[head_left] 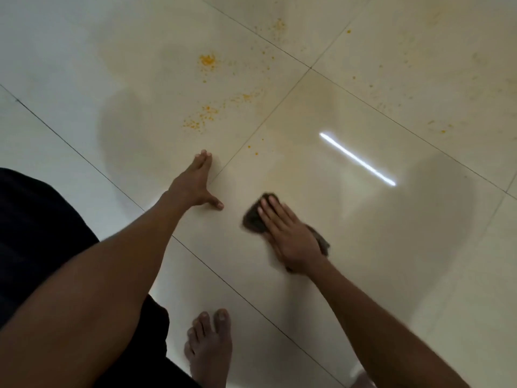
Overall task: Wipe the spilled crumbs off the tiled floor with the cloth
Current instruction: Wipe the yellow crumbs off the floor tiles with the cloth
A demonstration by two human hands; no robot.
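My right hand (288,233) lies flat on a dark brown cloth (253,217), pressing it onto the cream tiled floor (363,247). The cloth sticks out past my fingers on the left and behind my wrist. My left hand (195,183) is spread flat on the floor to the left of the cloth, holding nothing. Orange crumbs (200,120) are scattered beyond my left fingertips. A denser pile of crumbs (207,60) lies further up. More specks (278,26) spread toward the top and right.
My bare foot (209,348) stands on the tile near the bottom. Dark clothing (36,233) fills the left side. A bright lamp reflection (356,159) streaks the tile right of the cloth. Dark grout lines cross the floor diagonally.
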